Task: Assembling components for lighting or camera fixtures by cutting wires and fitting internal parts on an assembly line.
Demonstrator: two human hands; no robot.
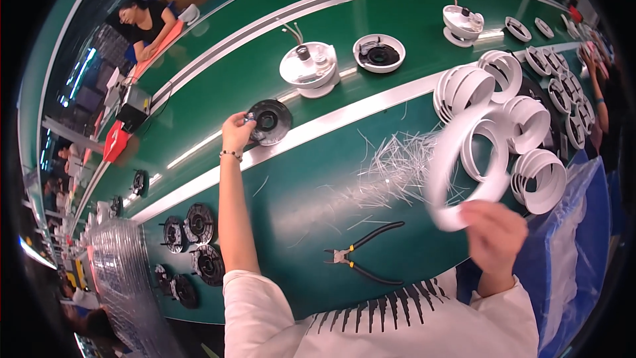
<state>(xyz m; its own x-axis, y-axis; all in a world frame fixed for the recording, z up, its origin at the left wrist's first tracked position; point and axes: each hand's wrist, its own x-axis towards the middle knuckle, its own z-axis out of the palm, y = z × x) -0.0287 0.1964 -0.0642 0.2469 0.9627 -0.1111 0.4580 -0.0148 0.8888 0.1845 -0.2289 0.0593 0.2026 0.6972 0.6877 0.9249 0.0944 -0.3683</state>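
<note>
Discs, black and round [199, 224], lie grouped at the left of the counter [291, 219], probably for easy reach. Hands well apart. Left hand [237, 134] pinches the rim of a single black disc [281, 119] at the metal rail [331, 126]; the edge grip presumably leaves its centre uncovered. Cannot tell whether this disc is resting or lifted. Pliers [341, 256] lie spread, handles rightward, likely set down for quick pickup. Pale clippings [397, 166] lie heaped beyond. Right hand [493, 232] is clamped on the lower edge of a white ring [442, 179], held up before stacked white rings [540, 182], seemingly nested to save room.

Appearance: single disc dark, with a round hub and small shiny part by the fingertips; raised ring smooth, broad-banded, open-centred, blurred.
</note>
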